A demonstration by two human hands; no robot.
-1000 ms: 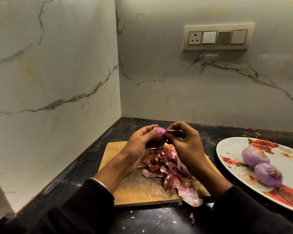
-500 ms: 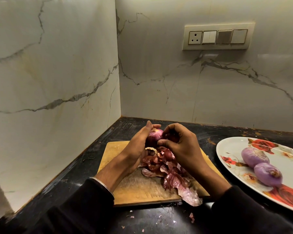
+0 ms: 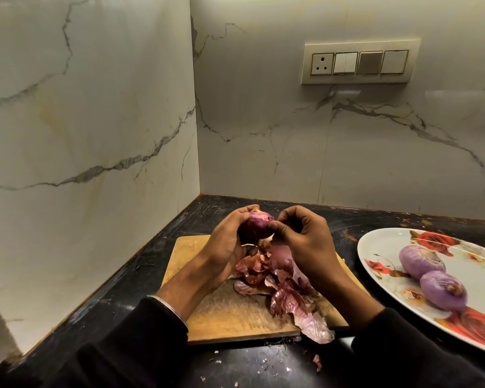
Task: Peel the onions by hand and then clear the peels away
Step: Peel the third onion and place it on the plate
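The black worktop (image 3: 305,217) runs into a corner where two marble walls (image 3: 95,107) meet, closing me in on the left and behind; bare dark surface lies open along the back edge and in the strip between the cutting board (image 3: 224,312) and the plate (image 3: 387,247) on my right. One wooden board sits square in front of me, its near edge close to the worktop's front. One flowered oval plate reaches out of view on the right and carries two peeled onions (image 3: 422,261), side by side and touching. One heap of peels (image 3: 280,289) covers the board's right half, its lowest peel hanging over the near edge, and small flakes are scattered on the worktop below it. One switch panel (image 3: 360,63) is on the back wall.

Both my forearms come in from the bottom in dark sleeves. My left hand (image 3: 224,242) cups one unpeeled red onion (image 3: 256,225) above the board's far end, fingers curled round it. My right hand (image 3: 305,236) is beside it, thumb and fingertips pinching the skin at the onion's right side.
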